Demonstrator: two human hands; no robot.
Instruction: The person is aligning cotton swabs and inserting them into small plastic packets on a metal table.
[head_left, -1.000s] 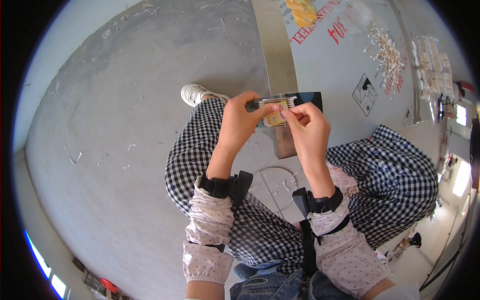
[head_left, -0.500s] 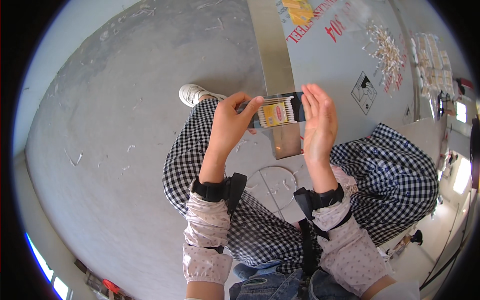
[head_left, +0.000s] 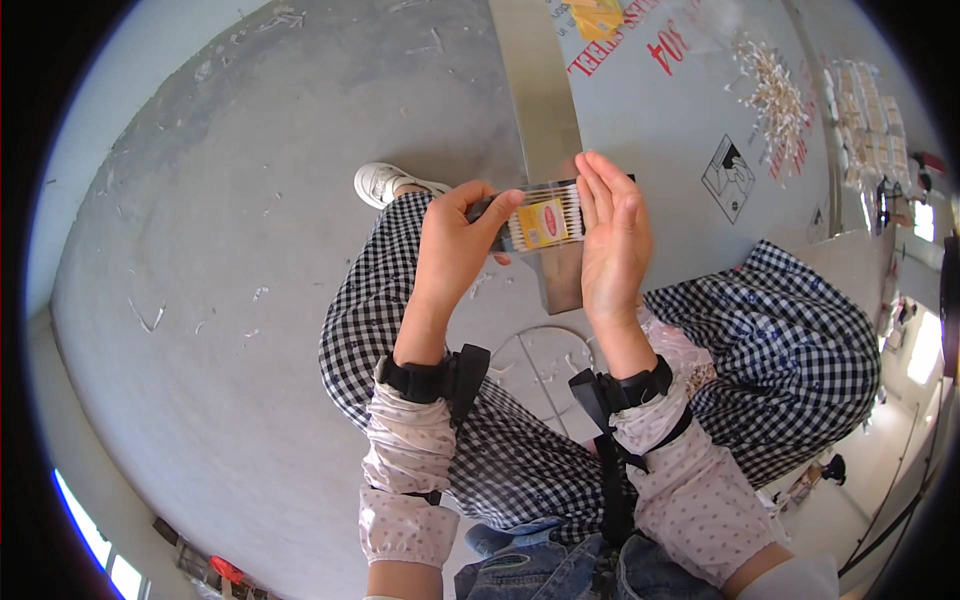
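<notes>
In front of me, above my knees, is a clear packet of cotton swabs [head_left: 546, 222] with a yellow label inside. White swab tips line both its sides, and something dark shows at its ends. My left hand [head_left: 452, 245] is closed on the packet's left end, thumb on top and fingers underneath. At the other end my right hand [head_left: 614, 245] is held upright with its fingers stretched out together, its palm side against or just beside the packet. The dark end reaches behind the right fingers, so contact there is partly hidden.
A steel-topped table [head_left: 660, 130] with red print is ahead on the right. On it lie loose cotton swabs [head_left: 775, 105], yellow cards [head_left: 597, 18] and stacked packets [head_left: 868, 125]. A round metal stool base [head_left: 540, 370] stands on the floor between my legs. Scraps lie on the grey floor [head_left: 230, 250].
My right hand has moved left and slightly up, over the packet's right end. The packet has shifted slightly left with it. My left hand keeps its hold.
</notes>
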